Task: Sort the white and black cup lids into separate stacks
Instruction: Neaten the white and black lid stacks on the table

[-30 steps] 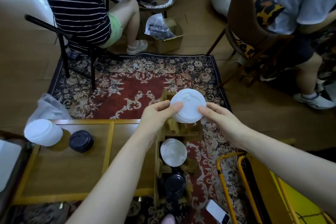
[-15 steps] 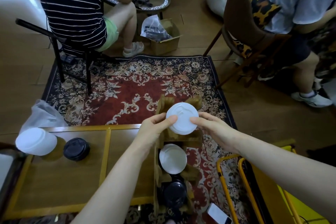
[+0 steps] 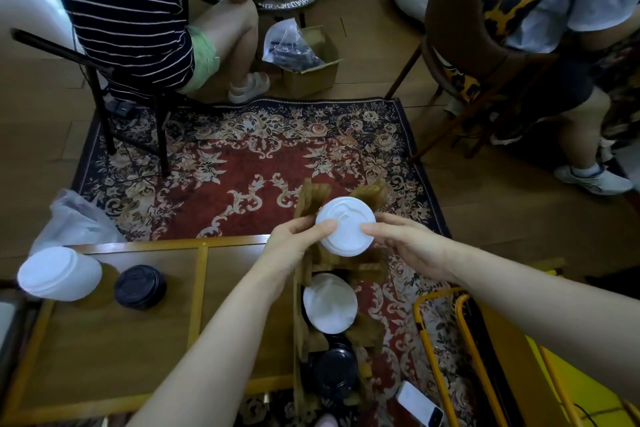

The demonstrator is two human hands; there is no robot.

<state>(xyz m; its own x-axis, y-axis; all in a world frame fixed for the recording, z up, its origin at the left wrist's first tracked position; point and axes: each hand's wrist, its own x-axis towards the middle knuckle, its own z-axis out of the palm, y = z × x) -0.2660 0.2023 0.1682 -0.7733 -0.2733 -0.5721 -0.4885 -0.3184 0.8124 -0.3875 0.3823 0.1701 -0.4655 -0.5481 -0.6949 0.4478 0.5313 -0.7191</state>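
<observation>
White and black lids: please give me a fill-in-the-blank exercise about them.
1. Both hands, left hand and right hand, hold a stack of ____ lids.
2. On the wooden table, the black lid stack stands to the ____ of the white lid stack.
3. The phone lies on the ____.

Answers: white; right; rug

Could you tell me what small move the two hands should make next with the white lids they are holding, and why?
Probably carry the held white lids left to the white stack on the table. The left hand and right hand pinch them over the wooden rack, and the black stack sits beside the white one.
</observation>
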